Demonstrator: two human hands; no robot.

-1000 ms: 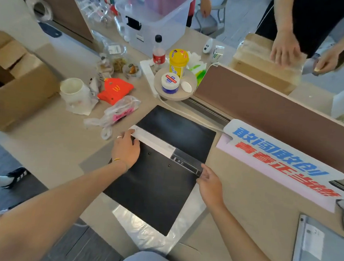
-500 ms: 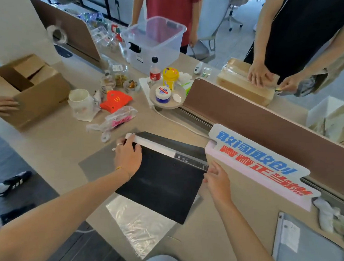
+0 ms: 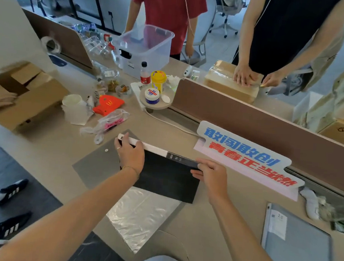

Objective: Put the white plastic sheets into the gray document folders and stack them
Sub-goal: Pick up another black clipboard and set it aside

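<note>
A dark folder (image 3: pixel 167 178) lies on the desk in front of me, its cover folded down towards me, with a white spine strip (image 3: pixel 155 148) along its far edge. My left hand (image 3: pixel 130 153) presses on the strip's left end. My right hand (image 3: pixel 211 174) pinches the right end of that edge. A gray flat sheet (image 3: pixel 94 165) sticks out from under the folder on the left. A clear-white plastic sheet (image 3: pixel 141 216) pokes out beneath it near the desk edge. A gray folder (image 3: pixel 297 247) lies at the lower right.
A blue-and-red lettered sign (image 3: pixel 245 156) stands just beyond my right hand against a brown divider (image 3: pixel 249 124). Cups, a plastic bag (image 3: pixel 110 121), a red pouch and a cardboard box (image 3: pixel 25 96) crowd the left. Other people stand across the desk.
The folder's far half has been folded over towards me, so it now looks half as deep. Both hands stayed on the spine edge. The camera tilted up.
</note>
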